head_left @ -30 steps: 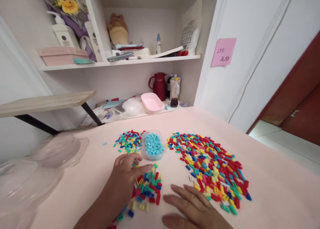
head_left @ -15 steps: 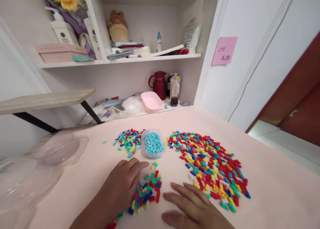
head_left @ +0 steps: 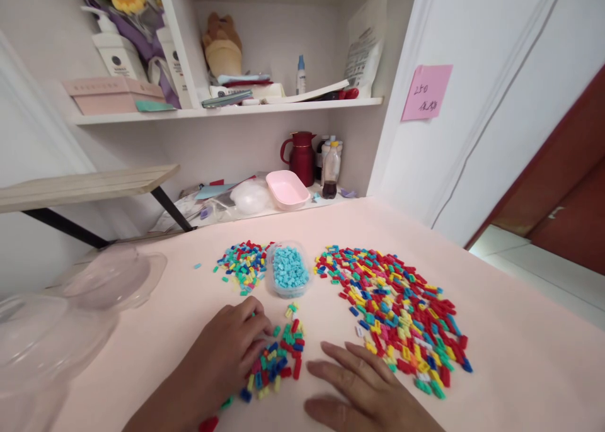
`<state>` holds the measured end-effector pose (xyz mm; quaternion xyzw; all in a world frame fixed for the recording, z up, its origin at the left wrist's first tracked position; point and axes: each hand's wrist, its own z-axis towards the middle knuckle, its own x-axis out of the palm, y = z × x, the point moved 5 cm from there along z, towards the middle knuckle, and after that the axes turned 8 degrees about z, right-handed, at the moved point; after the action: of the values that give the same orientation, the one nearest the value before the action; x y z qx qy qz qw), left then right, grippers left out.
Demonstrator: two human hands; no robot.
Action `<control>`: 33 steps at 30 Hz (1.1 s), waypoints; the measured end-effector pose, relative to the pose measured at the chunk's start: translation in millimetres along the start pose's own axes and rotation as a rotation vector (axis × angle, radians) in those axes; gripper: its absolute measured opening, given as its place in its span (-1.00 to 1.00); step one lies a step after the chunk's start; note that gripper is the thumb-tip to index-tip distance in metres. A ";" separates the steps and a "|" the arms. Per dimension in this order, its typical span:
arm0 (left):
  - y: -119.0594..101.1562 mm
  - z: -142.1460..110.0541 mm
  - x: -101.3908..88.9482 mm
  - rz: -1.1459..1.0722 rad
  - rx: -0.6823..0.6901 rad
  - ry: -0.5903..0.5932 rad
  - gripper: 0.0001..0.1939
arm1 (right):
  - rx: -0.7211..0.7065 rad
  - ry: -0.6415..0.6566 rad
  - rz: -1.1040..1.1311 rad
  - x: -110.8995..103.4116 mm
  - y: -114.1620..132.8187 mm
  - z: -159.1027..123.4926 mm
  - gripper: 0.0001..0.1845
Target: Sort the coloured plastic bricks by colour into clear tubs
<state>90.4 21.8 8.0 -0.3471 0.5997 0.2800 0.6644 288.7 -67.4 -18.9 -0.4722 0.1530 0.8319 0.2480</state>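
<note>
My left hand [head_left: 231, 350] rests on a small heap of coloured plastic bricks [head_left: 278, 356] near the front of the pink table [head_left: 510, 363], fingers curled over the bricks as it rakes them. My right hand [head_left: 363, 394] lies flat and open on the table just right of that heap, holding nothing. Behind the heap stands a small clear tub [head_left: 288, 270] filled with light-blue bricks. A large spread of mixed bricks [head_left: 397, 312] lies to the right of the tub, and a smaller mixed pile [head_left: 241, 265] to its left.
Clear plastic bowls or lids [head_left: 111, 281] sit at the table's left edge. Behind the table are a pink tray [head_left: 287, 189], a dark red jug [head_left: 301, 156], a bottle [head_left: 329, 170] and cluttered shelves. A pink note [head_left: 425, 92] hangs on the white wall.
My left hand has drawn back toward me, dragging the small heap of bricks with it. My right hand has stayed flat in place.
</note>
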 end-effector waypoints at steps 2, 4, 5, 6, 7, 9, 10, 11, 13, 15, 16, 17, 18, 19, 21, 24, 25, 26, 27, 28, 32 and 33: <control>2.8 -0.7 -1.6 -0.003 -0.013 -0.023 -0.80 | 0.003 -0.006 0.024 -0.2 -0.2 0.0 -0.73; 6.7 -1.5 -2.9 0.009 -0.024 -0.031 -0.82 | 0.006 0.002 0.045 0.5 -0.1 -0.2 -0.72; 8.5 -1.7 -3.4 0.020 -0.022 -0.033 -0.82 | 0.007 0.008 0.053 1.0 0.1 -0.4 -0.71; 9.7 -1.8 -3.8 0.031 -0.010 -0.035 -0.83 | 0.012 0.015 0.061 1.5 0.2 -0.5 -0.70; 10.3 -1.7 -4.2 0.040 0.011 -0.037 -0.83 | 0.018 0.019 0.068 1.7 0.2 -0.7 -0.68; 9.6 -1.3 -4.7 0.057 0.067 -0.042 -0.85 | 0.029 0.023 0.084 1.1 0.2 -0.6 -0.67; 8.3 -1.2 -5.0 0.064 0.098 -0.047 -0.86 | 0.034 0.025 0.092 0.2 0.3 -0.3 -0.67; 6.5 -1.1 -5.4 0.070 0.127 -0.053 -0.86 | 0.037 0.030 0.100 -0.9 0.4 0.2 -0.66; 1.6 -1.0 -6.8 0.086 0.174 -0.075 -0.85 | 0.040 0.056 0.115 -3.0 0.9 1.4 -0.64; -4.3 -0.7 -7.8 0.108 0.196 -0.087 -0.83 | 0.048 0.092 0.128 -4.0 1.2 1.8 -0.63; -7.0 -0.6 -8.0 0.120 0.193 -0.086 -0.82 | 0.055 0.106 0.134 -3.7 1.2 1.3 -0.63; -9.4 -0.5 -7.9 0.128 0.181 -0.083 -0.82 | 0.064 0.114 0.140 -2.7 0.9 0.3 -0.63; -11.3 -0.7 -7.8 0.127 0.162 -0.081 -0.83 | 0.074 0.111 0.147 -1.0 0.6 -1.1 -0.64; -12.7 -1.3 -7.8 0.115 0.142 -0.082 -0.84 | 0.083 0.102 0.155 1.5 0.1 -3.1 -0.64; -12.9 -3.6 -8.7 0.062 0.087 -0.095 -0.87 | 0.097 0.076 0.171 10.2 -1.0 -8.0 -0.62; -6.4 -8.8 -14.9 -0.034 -0.038 -0.148 -0.89 | 0.105 0.007 0.173 28.1 -2.4 -15.1 -0.64; -3.7 -10.0 -19.1 -0.054 -0.080 -0.180 -0.89 | 0.111 -0.030 0.161 33.3 -3.0 -16.6 -0.67; -1.7 -10.5 -24.3 -0.064 -0.112 -0.217 -0.89 | 0.114 -0.062 0.145 37.7 -3.4 -17.5 -0.70; -1.1 -9.8 -30.4 -0.066 -0.129 -0.256 -0.90 | 0.111 -0.095 0.127 40.3 -3.5 -17.6 -0.72; -1.9 -7.7 -36.9 -0.058 -0.131 -0.296 -0.91 | 0.105 -0.128 0.109 40.6 -3.5 -17.0 -0.74; -13.4 15.0 -58.4 0.017 -0.072 -0.423 -0.93 | 0.047 -0.174 0.067 22.4 -2.3 -9.4 -0.77; -16.2 23.2 -61.0 0.034 -0.060 -0.440 -0.93 | 0.032 -0.157 0.063 16.0 -2.1 -7.2 -0.78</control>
<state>109.6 33.2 71.4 -0.2872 0.4375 0.3778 0.7638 288.1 -64.9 -36.3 -0.3966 0.1614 0.8711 0.2405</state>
